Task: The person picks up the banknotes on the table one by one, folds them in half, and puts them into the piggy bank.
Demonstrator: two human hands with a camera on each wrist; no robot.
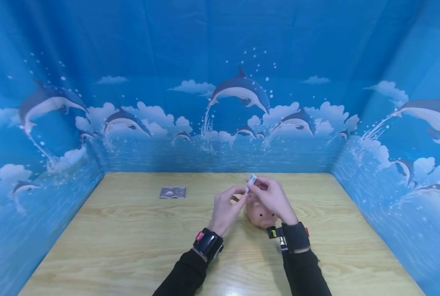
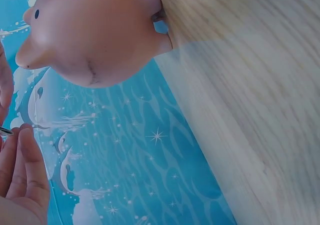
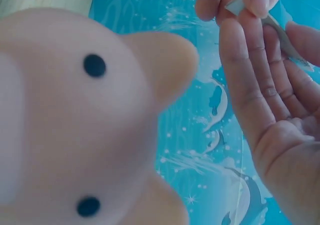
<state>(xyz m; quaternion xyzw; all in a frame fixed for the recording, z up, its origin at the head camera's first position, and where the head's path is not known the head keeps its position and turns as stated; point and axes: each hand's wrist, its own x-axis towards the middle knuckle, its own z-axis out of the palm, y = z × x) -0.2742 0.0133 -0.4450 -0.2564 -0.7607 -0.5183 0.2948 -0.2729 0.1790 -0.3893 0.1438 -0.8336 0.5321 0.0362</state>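
Observation:
A pink piggy bank (image 1: 258, 210) stands on the table, its snout toward me, partly covered by my right hand. Above it, a small folded strip of pale paper (image 1: 252, 179), which looks like a folded banknote, is held between both hands. My left hand (image 1: 224, 209) pinches the near end with thumb and fingertips. Thumb and fingers of my right hand (image 1: 274, 198) pinch the strip farther along. In the right wrist view the folded strip (image 3: 287, 41) runs between the two hands, apart from the piggy bank (image 3: 127, 100). The bank's slot cannot be seen.
A flat, creased greyish-purple printed paper (image 1: 172, 192) lies at the back left of the wooden table (image 1: 131, 238). Blue dolphin-print curtains (image 1: 175, 49) enclose the back and both sides of the table.

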